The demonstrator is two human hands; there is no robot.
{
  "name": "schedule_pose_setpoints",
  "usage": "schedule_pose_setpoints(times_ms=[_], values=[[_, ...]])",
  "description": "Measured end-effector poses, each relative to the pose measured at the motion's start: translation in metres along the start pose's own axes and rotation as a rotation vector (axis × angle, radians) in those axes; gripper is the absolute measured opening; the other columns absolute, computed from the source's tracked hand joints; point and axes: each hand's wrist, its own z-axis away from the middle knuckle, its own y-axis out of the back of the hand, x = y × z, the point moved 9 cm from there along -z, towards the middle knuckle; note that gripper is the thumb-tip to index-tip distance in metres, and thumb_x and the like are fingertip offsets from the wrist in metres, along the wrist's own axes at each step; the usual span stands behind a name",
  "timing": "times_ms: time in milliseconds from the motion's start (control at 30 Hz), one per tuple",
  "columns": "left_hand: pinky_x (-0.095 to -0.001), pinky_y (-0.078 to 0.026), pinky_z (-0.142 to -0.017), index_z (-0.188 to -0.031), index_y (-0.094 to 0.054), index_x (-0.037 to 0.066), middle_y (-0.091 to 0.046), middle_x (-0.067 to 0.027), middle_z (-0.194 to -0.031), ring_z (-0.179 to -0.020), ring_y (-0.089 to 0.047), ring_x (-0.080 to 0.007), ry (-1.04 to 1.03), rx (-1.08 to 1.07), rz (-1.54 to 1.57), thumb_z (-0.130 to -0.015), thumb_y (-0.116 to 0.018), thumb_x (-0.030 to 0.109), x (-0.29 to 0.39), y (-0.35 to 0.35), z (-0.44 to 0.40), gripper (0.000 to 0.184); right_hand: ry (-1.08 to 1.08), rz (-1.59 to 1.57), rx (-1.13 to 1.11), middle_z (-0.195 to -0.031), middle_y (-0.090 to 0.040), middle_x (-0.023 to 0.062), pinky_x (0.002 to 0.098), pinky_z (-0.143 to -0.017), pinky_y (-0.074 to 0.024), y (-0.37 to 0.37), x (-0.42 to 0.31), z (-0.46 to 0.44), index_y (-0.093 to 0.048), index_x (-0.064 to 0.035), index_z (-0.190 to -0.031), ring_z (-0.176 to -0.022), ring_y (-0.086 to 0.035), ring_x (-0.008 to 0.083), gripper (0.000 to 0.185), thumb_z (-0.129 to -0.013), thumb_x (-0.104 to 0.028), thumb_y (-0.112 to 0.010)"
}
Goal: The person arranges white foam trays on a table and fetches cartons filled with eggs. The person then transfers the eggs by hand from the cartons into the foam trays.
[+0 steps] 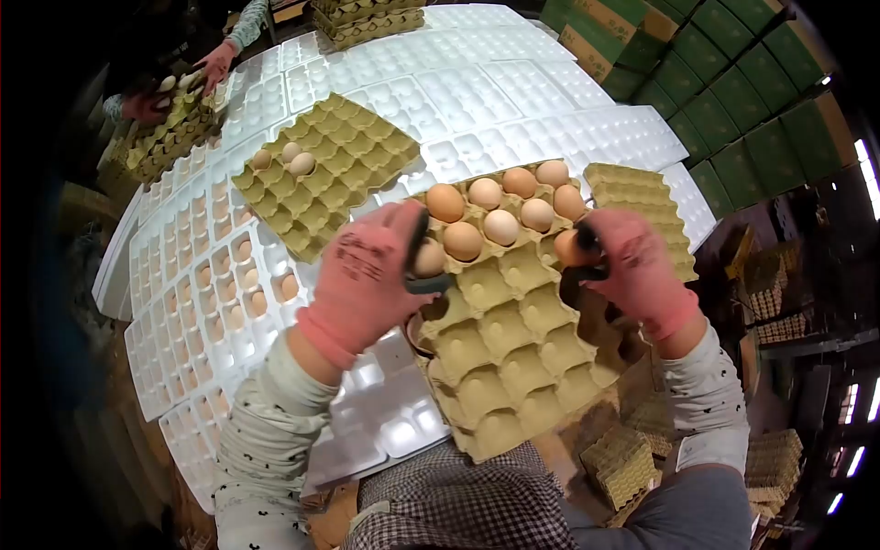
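In the middle of the head view is a yellow-green pulp egg tray (502,330), tilted toward me, its far rows filled with brown and pale eggs (463,240). My left hand (359,282), in a pink glove with dark fingertips, is closed on an egg (429,258) at the tray's left edge. My right hand (639,268), gloved alike, is closed around a brown egg (569,247) at the right edge. Nearer cups of this tray hold no eggs. Part of another egg shows under the tray's left side, mostly hidden.
White plastic egg trays (440,105) cover the table, those at left holding several eggs. A second pulp tray (339,165) with three eggs lies beyond my left hand. Another pulp tray (646,197) is at right. Green cartons (733,119) stand behind. A co-worker's gloved hand (217,66) handles eggs.
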Motion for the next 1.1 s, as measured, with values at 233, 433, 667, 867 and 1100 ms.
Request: schedule_pose_setpoints(times_ms=[233, 433, 667, 867, 1100], values=[[-0.0314, -0.05, -0.076, -0.111, -0.06, 0.007, -0.06, -0.0088, -0.102, -0.089, -0.061, -0.0235, 0.09, 0.068, -0.013, -0.075, -0.077, 0.022, 0.016, -0.004, -0.021, 0.043, -0.125, -0.437, -0.068, -0.107, -0.06, 0.006, 0.0298, -0.078, -0.0532, 0.019, 0.07, 0.017, -0.062, -0.0103, -0.119, -0.092, -0.063, 0.0176, 0.05, -0.073, -0.011, -0.079], [-0.0406, -0.051, -0.079, -0.109, -0.058, 0.009, -0.059, -0.012, -0.112, -0.092, -0.062, -0.0343, 0.068, 0.072, -0.058, -0.066, -0.083, 0.016, 0.038, -0.022, -0.035, 0.05, -0.116, -0.577, 0.001, -0.105, -0.065, 0.0064, 0.0288, -0.07, -0.0532, 0.0, 0.102, 0.005, -0.062, -0.0105, -0.123, -0.085, -0.066, 0.017, 0.05, -0.075, -0.011, -0.076], [-0.0381, -0.05, -0.073, -0.092, -0.067, 0.008, -0.06, -0.0212, -0.119, -0.087, -0.065, -0.0268, -0.11, 0.025, -0.654, -0.075, -0.068, 0.021, 0.07, -0.073, -0.066, 0.022, 0.003, -0.261, 0.07, -0.111, -0.058, 0.0113, 0.0323, -0.077, -0.05, 0.008, 0.083, -0.03, -0.064, -0.0119, -0.121, -0.097, -0.06, 0.0247, 0.055, -0.068, -0.009, -0.079], [-0.0379, -0.053, -0.081, -0.104, -0.066, 0.007, -0.058, -0.0128, -0.11, -0.088, -0.066, -0.0261, 0.183, 0.331, 0.112, -0.078, -0.075, 0.023, 0.013, -0.023, -0.037, 0.033, 0.003, 0.135, 0.071, -0.129, -0.053, 0.0143, 0.0393, -0.091, -0.0506, -0.014, 0.062, -0.043, -0.061, -0.0138, -0.124, -0.113, -0.056, 0.0361, 0.07, -0.059, 0.005, -0.079], [-0.0274, -0.052, -0.069, -0.126, -0.05, 0.003, -0.061, -0.0064, -0.106, -0.077, -0.061, -0.0122, 0.565, 0.679, 1.01, -0.09, -0.061, 0.0, -0.175, 0.027, 0.195, 0.037, -0.217, -0.323, 0.321, -0.13, -0.057, 0.0152, 0.0358, -0.101, -0.0455, 0.029, 0.066, 0.005, -0.052, 0.0004, -0.133, -0.117, -0.057, 0.0244, 0.057, -0.078, -0.005, -0.069]])
